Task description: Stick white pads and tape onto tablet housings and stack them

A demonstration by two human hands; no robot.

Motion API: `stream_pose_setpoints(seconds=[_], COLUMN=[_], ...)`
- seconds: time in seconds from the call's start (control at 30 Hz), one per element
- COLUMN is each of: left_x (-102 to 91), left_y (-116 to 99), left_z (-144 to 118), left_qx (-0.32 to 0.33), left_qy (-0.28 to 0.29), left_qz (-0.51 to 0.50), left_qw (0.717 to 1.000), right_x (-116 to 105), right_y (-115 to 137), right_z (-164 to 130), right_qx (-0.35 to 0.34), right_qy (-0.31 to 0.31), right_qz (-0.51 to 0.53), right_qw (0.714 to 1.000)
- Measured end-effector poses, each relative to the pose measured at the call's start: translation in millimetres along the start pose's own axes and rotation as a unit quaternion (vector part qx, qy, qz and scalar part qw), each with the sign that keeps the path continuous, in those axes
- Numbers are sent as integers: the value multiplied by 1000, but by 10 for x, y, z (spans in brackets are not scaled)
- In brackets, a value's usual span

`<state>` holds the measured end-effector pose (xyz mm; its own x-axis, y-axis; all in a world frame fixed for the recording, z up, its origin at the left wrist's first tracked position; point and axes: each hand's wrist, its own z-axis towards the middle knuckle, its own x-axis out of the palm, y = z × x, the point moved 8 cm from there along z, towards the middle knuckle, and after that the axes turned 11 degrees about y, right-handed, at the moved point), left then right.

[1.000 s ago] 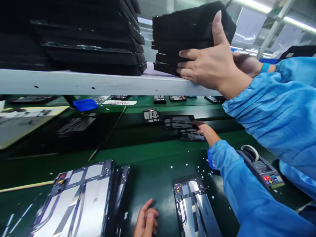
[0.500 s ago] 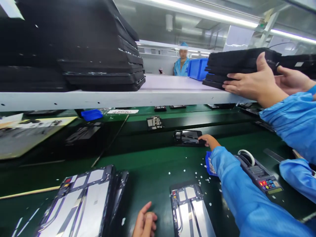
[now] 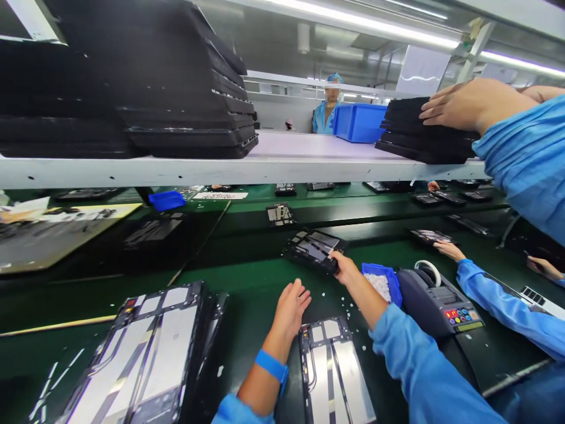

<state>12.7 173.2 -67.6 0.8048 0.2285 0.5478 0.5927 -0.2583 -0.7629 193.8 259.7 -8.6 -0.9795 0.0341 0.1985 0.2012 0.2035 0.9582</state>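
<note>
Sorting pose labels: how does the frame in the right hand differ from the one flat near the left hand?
The held frame is tilted, lifted at its near corner by the right hand; the flat frame lies on the green belt. Left hand rests open beside the flat frame, gripping nothing. Held frame looks darker. Both are rectangular metal panels.

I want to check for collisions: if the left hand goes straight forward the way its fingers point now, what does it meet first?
The left hand points up and away over the green belt. First in that line looks to be the dark frame that the right hand grips, though depth is unclear.
</note>
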Motion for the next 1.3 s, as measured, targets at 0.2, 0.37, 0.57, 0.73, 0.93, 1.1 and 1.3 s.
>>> stream_pose_setpoints(seconds=[0.2,0.37,0.57,0.73,0.93,1.1,1.3], left_x=[269,-18,-376,-596,-478,-435,-528], left_y=[-3,194,637,780,845,812,1035], left_z=[-160,-891,-1444,-1535,-1493,-1339,-1550], left_qx=[126,84,29,104,102,45,22], left_qy=[7,54,82,-34,20,24,44], left_qz=[46,111,208,405,351,272,276], left_qw=[991,989,974,908,931,961,960], right_x=[-50,-703,-1286,-1233,-937,-858,-964], right_y=[-792,-961,-1124,-1331,-1307,-1379,-1528], right_z=[-1165,-2087,-2437,-2430,-2419,-2298,-2440], right_qx=[-14,3,31,-5,-45,-4,31], right_qy=[50,80,88,90,169,155,179], right_qz=[119,132,-128,-274,-256,-228,-198], right_qw=[992,988,987,957,951,961,963])
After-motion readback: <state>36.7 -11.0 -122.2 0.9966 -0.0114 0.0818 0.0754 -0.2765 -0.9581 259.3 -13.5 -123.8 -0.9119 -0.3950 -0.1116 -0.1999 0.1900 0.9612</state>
